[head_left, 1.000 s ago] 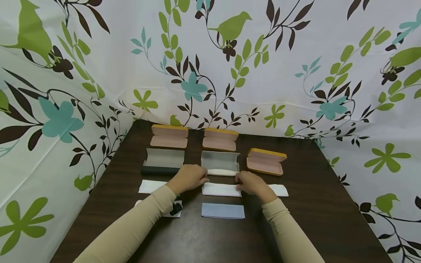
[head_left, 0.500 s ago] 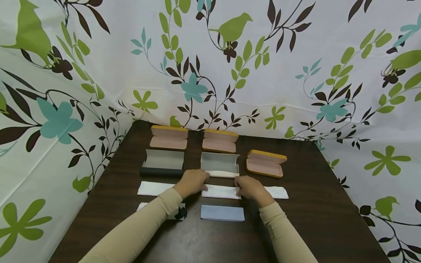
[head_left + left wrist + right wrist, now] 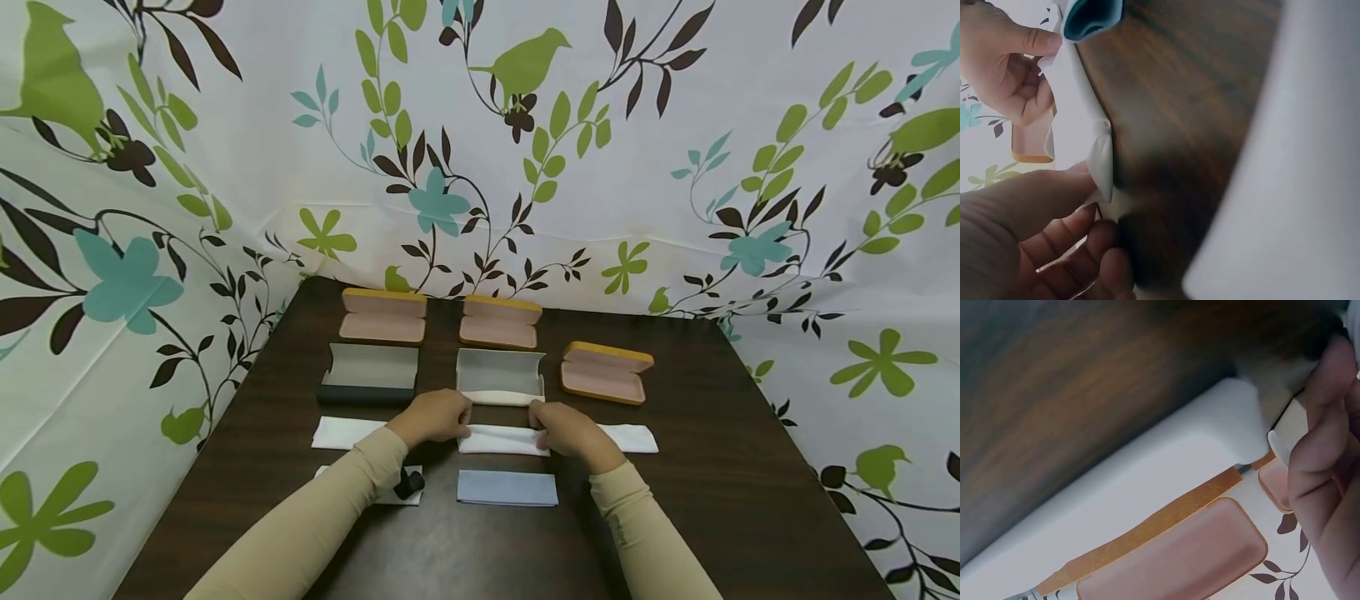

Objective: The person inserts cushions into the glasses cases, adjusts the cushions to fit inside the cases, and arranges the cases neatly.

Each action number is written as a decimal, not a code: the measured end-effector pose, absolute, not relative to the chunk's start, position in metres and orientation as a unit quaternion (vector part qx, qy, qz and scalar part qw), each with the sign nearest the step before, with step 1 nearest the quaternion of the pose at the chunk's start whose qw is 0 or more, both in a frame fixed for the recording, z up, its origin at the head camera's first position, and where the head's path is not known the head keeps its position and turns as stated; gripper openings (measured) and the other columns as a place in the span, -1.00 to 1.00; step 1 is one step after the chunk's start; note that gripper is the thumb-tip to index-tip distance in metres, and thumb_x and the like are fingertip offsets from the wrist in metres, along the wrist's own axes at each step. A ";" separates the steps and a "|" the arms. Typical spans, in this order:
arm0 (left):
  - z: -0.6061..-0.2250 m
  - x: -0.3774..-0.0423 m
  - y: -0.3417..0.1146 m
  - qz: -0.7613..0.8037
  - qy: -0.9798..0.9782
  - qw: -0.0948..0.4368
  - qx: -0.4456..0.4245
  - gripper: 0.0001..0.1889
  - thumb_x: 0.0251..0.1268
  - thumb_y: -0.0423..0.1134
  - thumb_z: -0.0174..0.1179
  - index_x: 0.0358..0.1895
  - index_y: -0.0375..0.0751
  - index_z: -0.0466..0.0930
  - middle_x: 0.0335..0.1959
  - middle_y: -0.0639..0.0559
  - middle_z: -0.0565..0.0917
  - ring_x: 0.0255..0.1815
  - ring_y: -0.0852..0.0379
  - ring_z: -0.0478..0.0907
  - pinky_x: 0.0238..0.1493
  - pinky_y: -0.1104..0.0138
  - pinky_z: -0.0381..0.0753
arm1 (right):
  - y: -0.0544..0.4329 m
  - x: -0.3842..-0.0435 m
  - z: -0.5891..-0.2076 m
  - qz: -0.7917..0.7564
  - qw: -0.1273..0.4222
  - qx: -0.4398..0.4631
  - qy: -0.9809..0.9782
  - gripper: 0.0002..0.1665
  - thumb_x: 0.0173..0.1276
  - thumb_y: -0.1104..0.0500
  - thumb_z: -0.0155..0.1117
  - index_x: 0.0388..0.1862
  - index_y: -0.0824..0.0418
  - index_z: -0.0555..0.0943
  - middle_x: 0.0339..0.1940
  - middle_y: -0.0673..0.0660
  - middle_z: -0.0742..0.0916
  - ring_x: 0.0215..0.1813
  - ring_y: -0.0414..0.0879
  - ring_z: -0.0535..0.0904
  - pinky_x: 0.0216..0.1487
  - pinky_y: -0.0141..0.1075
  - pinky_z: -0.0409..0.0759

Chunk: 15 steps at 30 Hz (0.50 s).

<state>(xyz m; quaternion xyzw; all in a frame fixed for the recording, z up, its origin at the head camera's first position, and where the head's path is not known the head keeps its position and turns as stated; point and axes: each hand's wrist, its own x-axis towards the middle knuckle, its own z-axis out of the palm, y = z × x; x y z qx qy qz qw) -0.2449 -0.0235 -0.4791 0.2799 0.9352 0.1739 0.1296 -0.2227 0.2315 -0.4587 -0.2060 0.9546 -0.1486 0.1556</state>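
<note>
A white folded cloth (image 3: 501,440) lies in the middle of the table, between my two hands. My left hand (image 3: 435,414) pinches its left end between thumb and fingers, as the left wrist view shows. At the far end of the cloth (image 3: 1075,94), my right hand (image 3: 1010,69) pinches the other end. In the head view the right hand (image 3: 567,425) bends down over that corner. Just behind the cloth is an open white case (image 3: 501,397) with a grey lining. A blue folded cloth (image 3: 507,487) lies in front.
A second white cloth (image 3: 345,432) lies left and a third (image 3: 633,437) right. An open dark case (image 3: 367,393) stands at left. Three orange cases with pink linings, including the right one (image 3: 603,381), stand open farther back. Under the left forearm is another white piece (image 3: 401,497).
Both hands have come slightly nearer the body, from close to the white case down onto the middle white cloth's ends. The cases have stayed in place.
</note>
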 end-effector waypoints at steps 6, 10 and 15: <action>-0.475 -0.246 -0.026 0.213 0.922 0.137 0.292 -0.71 0.31 -0.19 0.40 -0.50 0.01 0.47 -0.57 0.18 0.46 -0.52 0.22 0.40 -0.45 0.31 0.39 | 0.231 -0.223 -0.454 -0.160 0.181 -0.196 0.951 -0.71 0.27 0.39 0.43 -0.09 0.22 0.57 -0.29 0.04 0.64 -0.29 -0.08 0.49 -0.19 -0.11 0.54; -0.475 -0.246 -0.026 0.224 0.920 0.135 0.292 -0.73 0.32 -0.23 0.39 -0.47 0.01 0.47 -0.56 0.17 0.47 -0.51 0.21 0.40 -0.43 0.31 0.39 | 0.233 -0.223 -0.452 -0.170 0.176 -0.213 0.946 -0.81 0.29 0.40 0.42 -0.20 0.25 0.58 -0.34 0.05 0.63 -0.31 -0.09 0.48 -0.21 -0.13 0.53; -0.475 -0.245 -0.025 0.233 0.917 0.142 0.290 -0.82 0.28 -0.25 0.42 -0.37 -0.01 0.56 -0.49 0.17 0.52 -0.45 0.21 0.44 -0.37 0.27 0.47 | 0.235 -0.224 -0.455 -0.166 0.161 -0.230 0.945 -0.89 0.34 0.38 0.38 -0.27 0.23 0.60 -0.34 0.03 0.65 -0.30 -0.12 0.50 -0.20 -0.16 0.55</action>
